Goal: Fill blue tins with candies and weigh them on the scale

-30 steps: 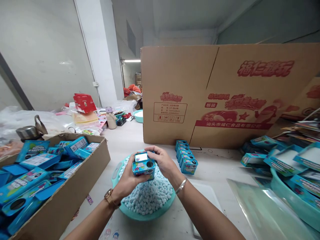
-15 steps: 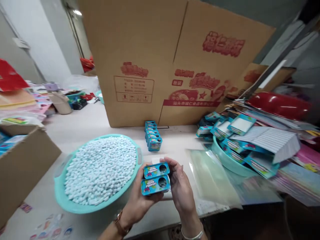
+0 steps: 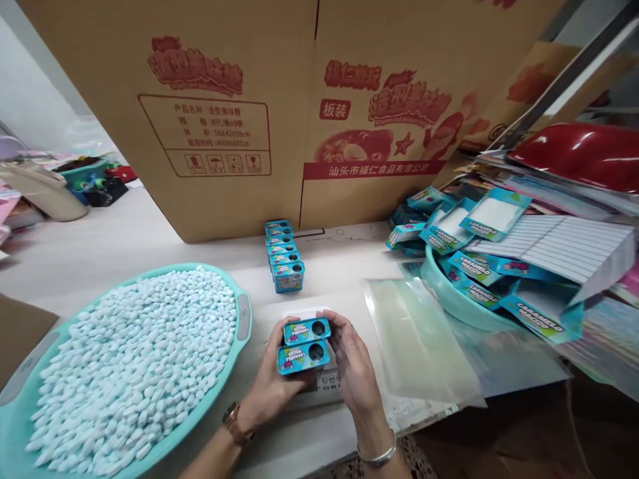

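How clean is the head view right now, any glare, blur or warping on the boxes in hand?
Head view: the two boxes in both hands are sharp, print readable, no glare. Wide-angle warping bends the carton and frame edges. The red lid shows a highlight; the plastic sheet has faint sheen.

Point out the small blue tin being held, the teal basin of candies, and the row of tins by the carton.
blue tin (image 3: 303,346), head view, printed front face.
teal basin (image 3: 244,317), head view, right rim handle.
row of tins (image 3: 288,276), head view, nearest tin.
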`<state>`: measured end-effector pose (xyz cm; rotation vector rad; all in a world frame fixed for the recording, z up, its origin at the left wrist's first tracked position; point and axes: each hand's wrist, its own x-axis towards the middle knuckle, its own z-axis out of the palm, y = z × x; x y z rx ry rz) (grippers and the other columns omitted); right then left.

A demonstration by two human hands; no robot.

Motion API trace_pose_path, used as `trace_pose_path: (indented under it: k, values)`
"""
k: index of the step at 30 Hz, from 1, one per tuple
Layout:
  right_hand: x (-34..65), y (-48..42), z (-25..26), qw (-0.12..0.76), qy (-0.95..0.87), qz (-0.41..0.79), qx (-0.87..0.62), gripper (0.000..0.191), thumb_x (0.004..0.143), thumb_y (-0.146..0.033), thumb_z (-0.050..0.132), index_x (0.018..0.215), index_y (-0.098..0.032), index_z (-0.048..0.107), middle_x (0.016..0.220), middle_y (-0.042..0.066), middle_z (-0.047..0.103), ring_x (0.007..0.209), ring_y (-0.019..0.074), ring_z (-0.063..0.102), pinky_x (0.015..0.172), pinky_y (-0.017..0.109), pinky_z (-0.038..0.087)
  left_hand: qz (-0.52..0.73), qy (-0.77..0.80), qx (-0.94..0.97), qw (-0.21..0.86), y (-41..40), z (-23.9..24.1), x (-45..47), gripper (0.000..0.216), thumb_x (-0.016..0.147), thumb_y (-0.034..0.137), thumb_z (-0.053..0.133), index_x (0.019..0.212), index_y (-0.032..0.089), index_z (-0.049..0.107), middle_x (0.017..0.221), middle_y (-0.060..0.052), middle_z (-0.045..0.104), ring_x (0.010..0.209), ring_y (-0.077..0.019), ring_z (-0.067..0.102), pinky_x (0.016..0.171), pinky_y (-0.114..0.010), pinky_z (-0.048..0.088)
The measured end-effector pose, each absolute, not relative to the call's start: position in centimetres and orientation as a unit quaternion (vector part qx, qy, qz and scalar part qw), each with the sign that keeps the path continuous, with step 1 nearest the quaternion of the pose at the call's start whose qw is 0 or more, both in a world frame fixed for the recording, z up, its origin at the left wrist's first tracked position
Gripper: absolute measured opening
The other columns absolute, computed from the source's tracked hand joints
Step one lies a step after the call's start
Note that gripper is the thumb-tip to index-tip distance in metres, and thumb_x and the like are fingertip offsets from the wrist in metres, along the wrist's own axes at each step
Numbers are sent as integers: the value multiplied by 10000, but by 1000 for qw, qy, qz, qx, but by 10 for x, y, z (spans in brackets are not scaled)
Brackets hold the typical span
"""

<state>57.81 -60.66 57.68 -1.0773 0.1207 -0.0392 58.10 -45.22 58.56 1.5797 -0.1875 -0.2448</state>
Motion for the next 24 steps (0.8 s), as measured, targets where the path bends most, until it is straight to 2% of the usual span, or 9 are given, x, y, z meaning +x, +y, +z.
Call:
trace_pose_path:
  k: [5,9,12,14,18,21,24]
  values:
    - [590,-612,571,852,71,-28,-518,401,946,-489,412,1199,-238,595,1256,79,612,1201,244,534,1067,443,379,-108,-85,725,675,-459,583,594,890,693,194,769,1416,259,254,1413,-108,421,1245,-282,498,1060,-407,424]
    - [589,-621,569,851,85,-84,-512,380,953,-458,417,1175,-214,604,1246,86,612,1233,245,515,1106,480,324,-85,-102,727,674,-458,574,592,1005,710,184,750,1495,284,131,1522,-125,296,1311,-305,446,1107,-430,379]
    - [583,-627,568,845,107,-122,-510,346,952,-431,433,1142,-211,620,1231,92,613,1229,246,518,1093,496,331,-63,-108,740,661,-455,566,585,985,758,243,726,1515,320,100,1587,-95,202,1384,-315,356,1144,-461,326]
    - [577,-630,568,842,124,-141,-506,329,944,-423,455,1125,-210,628,1220,95,614,1211,243,532,1082,499,339,-50,-104,747,655,-453,562,581,933,783,271,710,1516,306,135,1586,-73,229,1412,-298,310,1169,-454,279]
    - [565,-632,571,838,159,-171,-494,326,921,-435,498,1091,-196,642,1187,98,622,1152,230,569,1053,490,367,-39,-88,719,688,-449,565,571,856,801,267,697,1506,248,213,1541,-76,345,1399,-257,343,1160,-397,305]
    - [558,-630,582,830,177,-213,-484,288,914,-414,514,1041,-194,649,1121,81,638,1074,199,601,1017,463,404,-3,-85,721,687,-437,576,553,700,804,236,693,1434,241,389,1538,-67,349,1402,-239,338,1169,-381,288]
    - [547,-612,604,803,163,-279,-501,226,933,-352,482,1006,-212,643,1043,56,644,986,170,618,958,427,451,34,-47,747,663,-413,582,518,482,801,221,689,1267,232,564,1446,-74,491,1327,-236,460,1124,-378,376]
